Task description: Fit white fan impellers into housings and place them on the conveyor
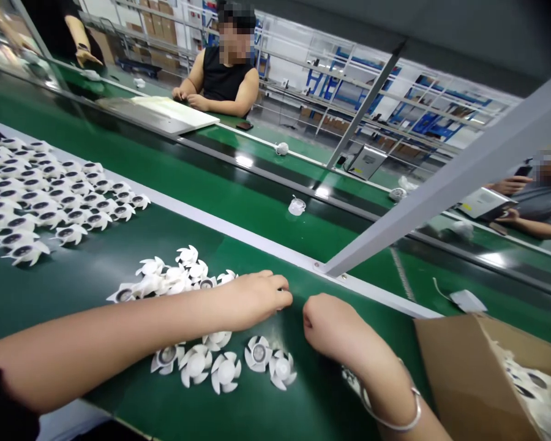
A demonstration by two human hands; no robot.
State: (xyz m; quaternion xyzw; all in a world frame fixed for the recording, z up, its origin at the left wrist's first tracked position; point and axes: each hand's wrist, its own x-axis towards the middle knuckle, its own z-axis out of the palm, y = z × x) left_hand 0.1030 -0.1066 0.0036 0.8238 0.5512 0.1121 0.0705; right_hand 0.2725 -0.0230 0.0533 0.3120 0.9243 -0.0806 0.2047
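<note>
Where the table [321, 398] shows its near edge, at lower left, the left forearm [133, 331] passes over it. Five fans [226, 372] lie spread on the near side of that forearm, and a sixth is partly covered by it; bare green runs from them to the right forearm [376, 367], which wears a bracelet [417, 407]. The left hand [252, 297] is palm down, fingers bent and pointing right; whether it has hold of anything, I cannot tell. The right hand [333, 324] is curled into a fist, its inside hidden, so I cannot tell whether it holds anything either. A small bare gap parts the two hands. To the right, past a narrow strip of table, a box [463, 367] stands open with white parts [532, 386] inside. Beyond the left forearm sits a heap [174, 278] of fans, its near side hidden by the arm. Farther left, rows [50, 199] of fans reach close to the rail [257, 236], with open green between them and the heap. The rail bounds the table's far edge, and a post [422, 196] rises from it, slanting right, just beyond the hands. Past the rail, a green belt [239, 202] has open room around one clear piece [297, 206]. On the far side, a board [179, 119] lies before a person in black [229, 86], and another person [546, 205] is at far right.
</note>
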